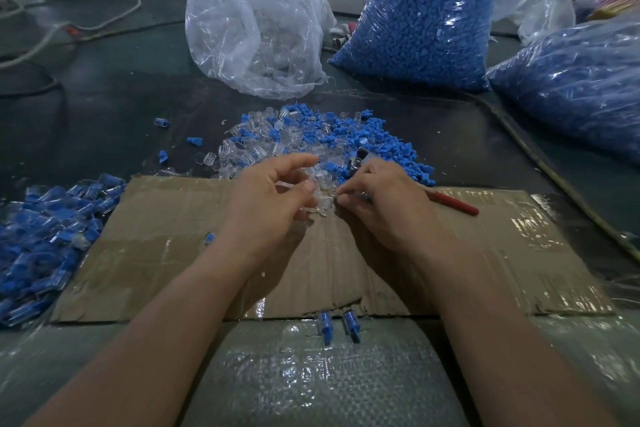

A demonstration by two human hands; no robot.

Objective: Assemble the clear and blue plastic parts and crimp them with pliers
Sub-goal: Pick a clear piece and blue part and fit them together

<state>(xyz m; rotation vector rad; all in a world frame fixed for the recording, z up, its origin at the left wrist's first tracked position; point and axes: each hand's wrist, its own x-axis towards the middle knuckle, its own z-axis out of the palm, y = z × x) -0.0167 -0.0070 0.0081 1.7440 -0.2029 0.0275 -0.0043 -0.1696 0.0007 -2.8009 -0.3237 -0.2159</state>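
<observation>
Head view. Behind the work spot sit a slumped clear bag [256, 28], partly filled with transparent pieces, and a packed bag of blue parts [422, 21]; a second blue bag [571, 87] lies at the right edge. Mixed pile [322, 139] of clear and blue parts lies loose just beyond the cardboard sheet [173, 253], with a few blue strays to its left. Heap of assembled pieces [45, 236] lies at the left, touching the cardboard's left edge. Two more assembled pieces [339, 324] rest at its torn near edge. Pliers [453, 203]: red handle sticks out rightward from under the right hand and metal head shows above the knuckles; the hand hides the middle, so grip on them cannot be told. Dark cable [554, 177] runs diagonally on the right. Surface is a dark mat, with a shiny woven sack [311, 374] nearest the camera; more bags and boxes stand dim in the background. Both bare forearms reach in from below and meet over the far edge of the cardboard. Left hand [273, 198]: fingers curled, thumb forward, cupping a small cluster of clear parts [320, 199]. Right hand [384, 198]: thumb and forefinger pinched together at that same cluster, other fingers folded under.
</observation>
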